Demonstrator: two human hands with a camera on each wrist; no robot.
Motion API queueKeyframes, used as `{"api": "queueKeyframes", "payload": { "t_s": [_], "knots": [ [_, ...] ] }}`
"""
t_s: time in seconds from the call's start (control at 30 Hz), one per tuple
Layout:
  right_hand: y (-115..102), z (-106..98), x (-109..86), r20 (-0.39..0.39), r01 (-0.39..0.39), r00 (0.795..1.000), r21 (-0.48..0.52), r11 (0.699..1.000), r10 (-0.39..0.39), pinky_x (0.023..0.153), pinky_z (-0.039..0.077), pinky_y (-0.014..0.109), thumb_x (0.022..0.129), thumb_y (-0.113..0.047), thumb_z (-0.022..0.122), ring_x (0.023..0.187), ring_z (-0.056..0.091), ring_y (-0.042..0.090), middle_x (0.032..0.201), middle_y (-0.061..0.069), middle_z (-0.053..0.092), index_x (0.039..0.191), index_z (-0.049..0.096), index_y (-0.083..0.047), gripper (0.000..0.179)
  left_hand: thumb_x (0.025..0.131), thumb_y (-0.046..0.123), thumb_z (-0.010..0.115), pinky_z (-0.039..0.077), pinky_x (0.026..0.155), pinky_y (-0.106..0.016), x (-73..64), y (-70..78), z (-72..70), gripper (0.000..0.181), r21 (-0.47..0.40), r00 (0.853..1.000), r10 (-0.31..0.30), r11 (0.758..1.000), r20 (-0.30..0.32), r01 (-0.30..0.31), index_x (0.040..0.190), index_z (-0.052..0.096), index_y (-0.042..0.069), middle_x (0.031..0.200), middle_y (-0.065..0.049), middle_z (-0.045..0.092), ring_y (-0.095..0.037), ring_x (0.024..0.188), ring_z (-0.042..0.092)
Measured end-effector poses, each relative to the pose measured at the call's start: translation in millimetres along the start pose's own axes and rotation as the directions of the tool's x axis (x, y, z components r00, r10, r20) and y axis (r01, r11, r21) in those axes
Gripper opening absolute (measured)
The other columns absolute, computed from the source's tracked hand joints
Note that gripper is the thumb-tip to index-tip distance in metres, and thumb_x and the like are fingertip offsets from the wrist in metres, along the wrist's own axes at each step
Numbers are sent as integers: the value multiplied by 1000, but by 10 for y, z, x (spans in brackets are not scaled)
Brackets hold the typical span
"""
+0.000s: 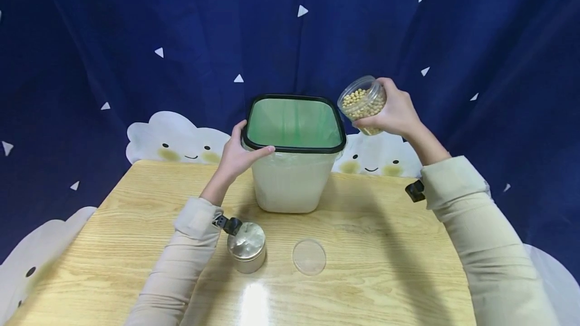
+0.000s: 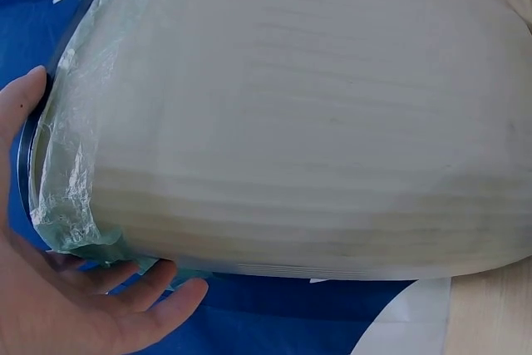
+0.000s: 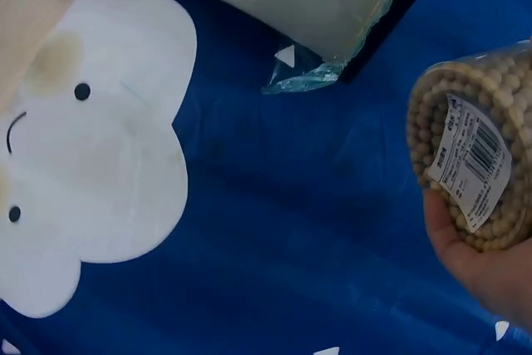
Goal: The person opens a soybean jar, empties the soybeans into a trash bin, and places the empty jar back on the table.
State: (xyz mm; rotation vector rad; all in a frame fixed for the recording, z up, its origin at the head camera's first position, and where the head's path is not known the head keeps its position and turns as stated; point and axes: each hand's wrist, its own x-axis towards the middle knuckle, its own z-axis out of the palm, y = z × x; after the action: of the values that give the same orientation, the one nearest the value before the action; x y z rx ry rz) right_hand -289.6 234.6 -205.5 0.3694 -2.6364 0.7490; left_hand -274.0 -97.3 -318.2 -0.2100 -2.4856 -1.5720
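Note:
A whitish trash bin (image 1: 292, 182) with a black rim and a green liner bag (image 1: 272, 119) stands upright on the table. My left hand (image 1: 236, 157) holds it at the left front corner, thumb over the rim and fingers along the side. To the right of the bin and above the table, my right hand (image 1: 399, 112) grips a clear jar (image 1: 376, 102) of round, pale yellow beans. The jar has no lid on and tilts with its mouth toward the bin. A label (image 3: 475, 160) with a barcode shows on the jar's base in the right wrist view.
A clear round lid (image 1: 309, 257) lies flat on the wooden table (image 1: 358, 286), in front of the bin. Beside my left forearm stands a round tin (image 1: 248, 250) with a silvery top. A dark blue curtain (image 1: 204, 29) with cloud prints hangs behind.

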Motion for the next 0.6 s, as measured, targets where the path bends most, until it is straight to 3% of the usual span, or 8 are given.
{"api": "queueKeyframes", "payload": {
  "t_s": [0.2, 0.43, 0.6],
  "knots": [
    [-72, 8, 145, 57, 97, 994, -138, 986, -90, 79, 41, 51, 53, -31, 84, 95, 50, 36, 111, 21, 53, 128, 37, -1, 93, 66, 42, 78, 27, 104, -42, -14, -6, 12, 99, -6, 1000, -4, 1000, -1, 4, 143, 22, 15, 144, -14, 28, -27, 130, 28],
    [-196, -2, 289, 153, 198, 976, -305, 932, -157, 79, 42, 52, 54, -32, 83, 94, 50, 36, 110, 22, 52, 128, 37, 0, 92, 67, 41, 78, 26, 104, -42, 3, -16, 22, 99, -22, 1000, 8, 1000, 9, -8, 143, 21, 14, 145, -14, 28, -26, 131, 27],
    [-275, 26, 349, 204, 239, 963, -360, 902, -174, 78, 42, 53, 54, -32, 83, 94, 49, 37, 112, 22, 51, 128, 37, -3, 92, 68, 41, 76, 26, 104, -42, 2, -17, 26, 98, -36, 1000, 12, 999, 2, -11, 143, 20, 14, 145, -14, 27, -26, 131, 26]
  ]
}}
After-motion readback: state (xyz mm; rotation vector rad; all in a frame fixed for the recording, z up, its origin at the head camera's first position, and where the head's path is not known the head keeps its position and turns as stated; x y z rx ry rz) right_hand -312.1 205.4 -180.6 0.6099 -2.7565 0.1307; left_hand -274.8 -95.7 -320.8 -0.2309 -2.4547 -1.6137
